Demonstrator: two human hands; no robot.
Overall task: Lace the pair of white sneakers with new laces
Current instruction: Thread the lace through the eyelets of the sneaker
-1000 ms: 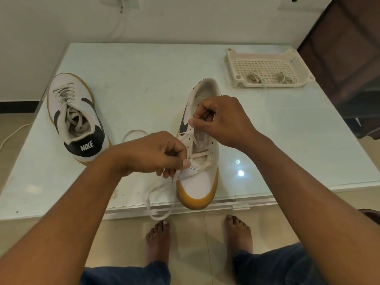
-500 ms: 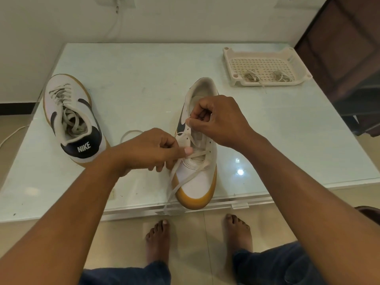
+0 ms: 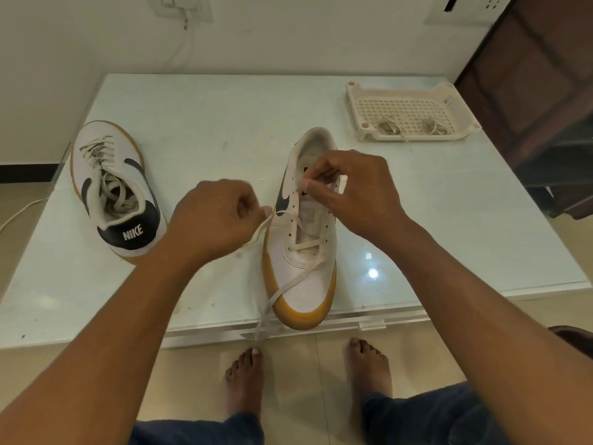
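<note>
Centre frame, left hand (image 3: 218, 220) is pulling the pinched flat cream lace (image 3: 290, 285) taut while right hand (image 3: 353, 191) is gripping the white gum-soled sneaker (image 3: 313, 293) steady.

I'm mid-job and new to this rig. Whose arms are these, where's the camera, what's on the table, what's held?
No machine here: a person works bare-handed, and the one camera sits on their head, looking down. The left grip pinches the lace coming from the lower eyelets of the near sneaker; the right grip pinches it at the upper eyelets. That sneaker stands on the table, toe toward the person. A second sneaker, already laced, sits to the left; a tray at the far right holds two lace bundles.
</note>
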